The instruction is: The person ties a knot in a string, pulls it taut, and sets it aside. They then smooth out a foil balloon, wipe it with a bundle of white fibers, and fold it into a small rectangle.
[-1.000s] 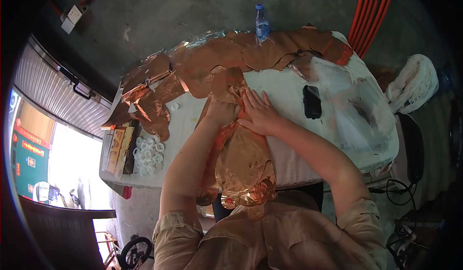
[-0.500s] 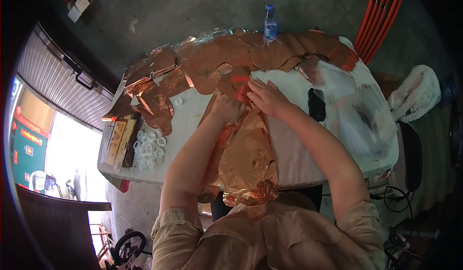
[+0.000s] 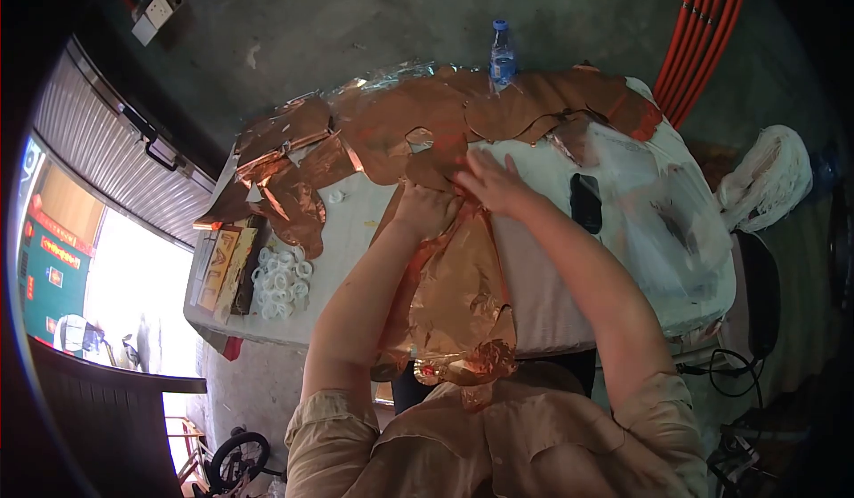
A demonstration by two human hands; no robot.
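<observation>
A long copper-coloured foil piece (image 3: 454, 293) lies on the white table (image 3: 543, 293) and hangs over its near edge toward my lap. My left hand (image 3: 425, 209) is closed on the foil near its far end. My right hand (image 3: 492, 182) lies flat with fingers spread, pressing on the same foil just to the right. More copper foil sheets (image 3: 400, 116) are heaped across the far side of the table, touching the end that both hands work on.
A water bottle (image 3: 503, 53) stands at the far edge. A black device (image 3: 586, 203) lies right of my hands, beside a clear plastic bag (image 3: 663, 204). White rings (image 3: 280, 280) and flat boxes (image 3: 222, 267) sit at the left edge. Orange cables (image 3: 698, 27) run down the wall.
Both hands have moved away from me along the foil toward the heap. My right hand's fingers are spread a little wider on the foil.
</observation>
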